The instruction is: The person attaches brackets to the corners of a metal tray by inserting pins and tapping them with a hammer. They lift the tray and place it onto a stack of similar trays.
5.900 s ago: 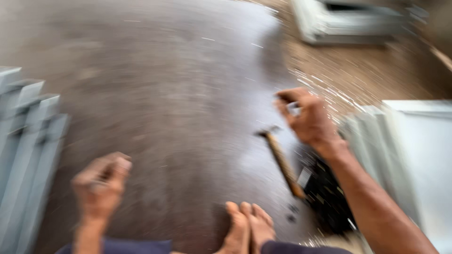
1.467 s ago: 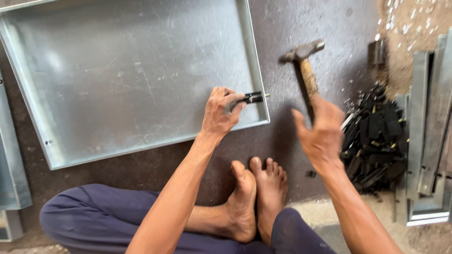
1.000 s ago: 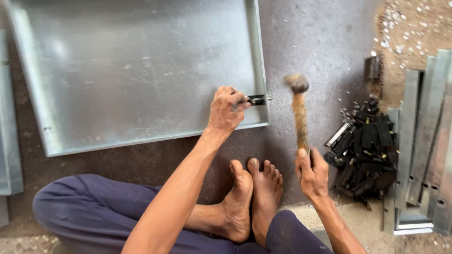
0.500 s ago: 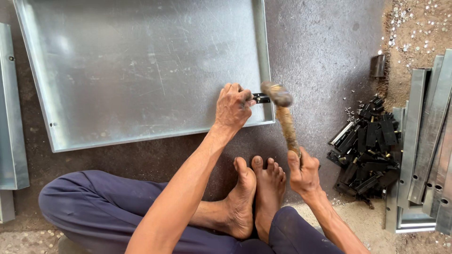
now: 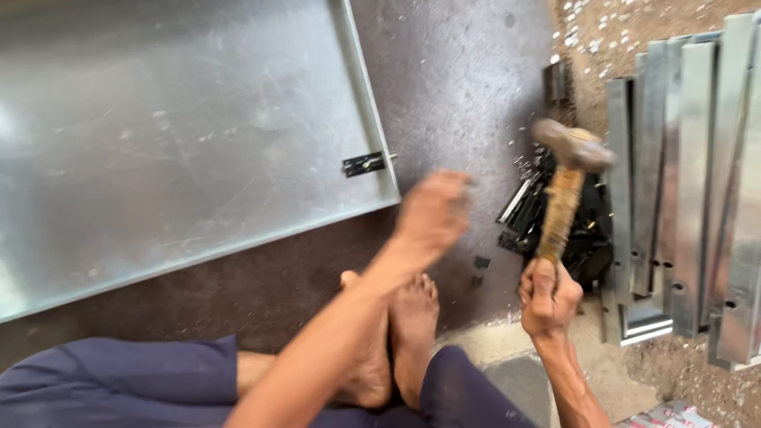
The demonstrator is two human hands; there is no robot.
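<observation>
A large grey sheet-metal tray lies flat on the dark floor, its raised rim running down the right side. Along the right edge, a stack of grey metal channels lies side by side, with a heap of black latches just beside it. The right hand has its fingers wrapped tight round the wooden handle of a hammer, head raised. The left hand is blurred above the floor; its grip cannot be told. One black latch sits on the tray's rim.
</observation>
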